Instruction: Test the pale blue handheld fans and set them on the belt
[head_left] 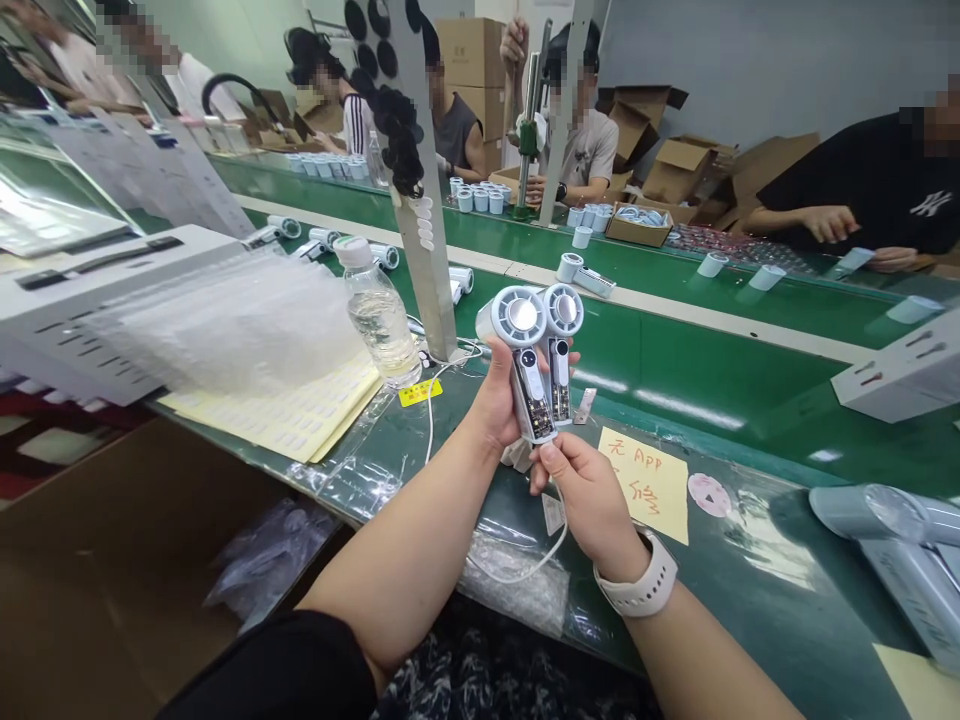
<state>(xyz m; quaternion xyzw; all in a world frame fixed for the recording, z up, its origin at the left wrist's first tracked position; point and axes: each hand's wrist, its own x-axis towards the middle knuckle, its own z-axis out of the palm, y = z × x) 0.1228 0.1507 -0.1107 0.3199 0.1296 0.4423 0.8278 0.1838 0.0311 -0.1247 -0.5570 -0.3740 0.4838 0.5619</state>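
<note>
Side by side in my left hand (495, 398) are two light-blue handheld fans, with my fingers closed around their handles. The nearer handheld fan (533, 388) has a round head with a silver centre and a bare circuit board in its handle. Partly behind it, the second handheld fan (560, 352) also shows its board. My right hand (589, 490) pinches the end of a white cable (551, 556) at the base of the nearer fan. The plug is hidden by my fingers, so I cannot tell if it is fully in. The cable loops below my right wrist.
A clear water bottle (381, 320) stands left of a metal post (424, 200). Label sheets (300, 425) and plastic bags lie further left. A yellow note (656, 485) is on the bench. Beyond runs a green conveyor (675, 365) with fan parts; several co-workers sit across it. Grey-blue devices (900, 570) lie right.
</note>
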